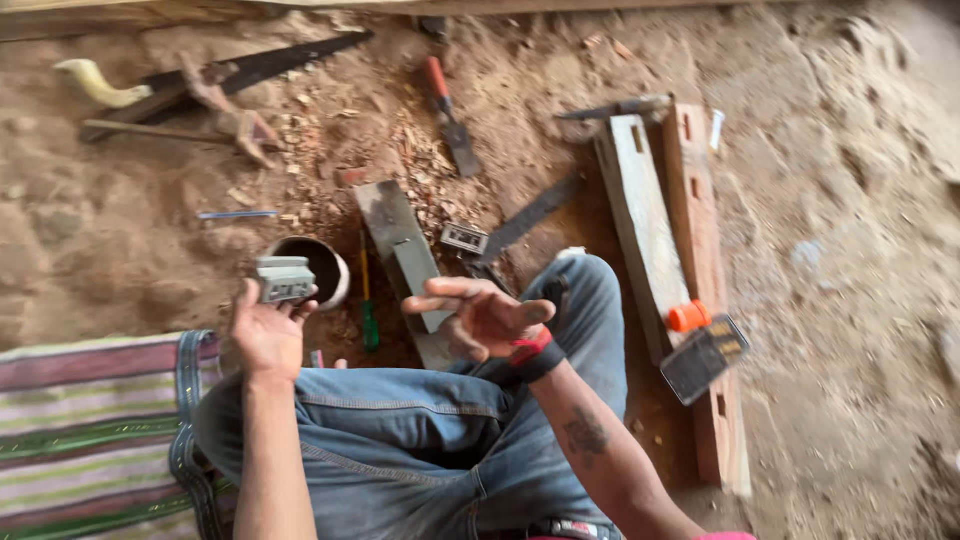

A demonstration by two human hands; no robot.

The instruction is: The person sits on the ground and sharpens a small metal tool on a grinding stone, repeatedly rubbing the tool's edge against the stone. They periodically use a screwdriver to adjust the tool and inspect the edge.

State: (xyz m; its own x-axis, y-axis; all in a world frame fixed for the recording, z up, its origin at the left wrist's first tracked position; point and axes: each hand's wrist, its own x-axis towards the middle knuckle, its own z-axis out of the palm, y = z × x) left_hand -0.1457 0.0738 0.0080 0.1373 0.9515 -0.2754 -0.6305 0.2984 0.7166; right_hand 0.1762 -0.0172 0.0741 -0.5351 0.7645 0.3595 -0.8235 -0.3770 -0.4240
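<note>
1. Your left hand (268,335) grips a small grey block (284,279), raised just beside the round pot (320,265).
2. Your right hand (485,315) is open, fingers spread, holding nothing, right of the pot over your knee.
3. A green-handled screwdriver (368,310) and a flat plank (405,255) lie on the dirt floor just right of the pot.
4. Well right of the pot: two mortised boards (660,230), an orange cap (688,316).
5. Behind the pot: a saw (250,68), a red-handled chisel (448,110).

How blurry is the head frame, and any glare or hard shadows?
Head view: motion blur throughout, worst on the right hand and the small grey block in the left hand; the long wooden planks and black-bladed handsaw are soft-edged. Light is flat and warm on the sandy dirt ground, with no glare and only faint shadows.
</note>
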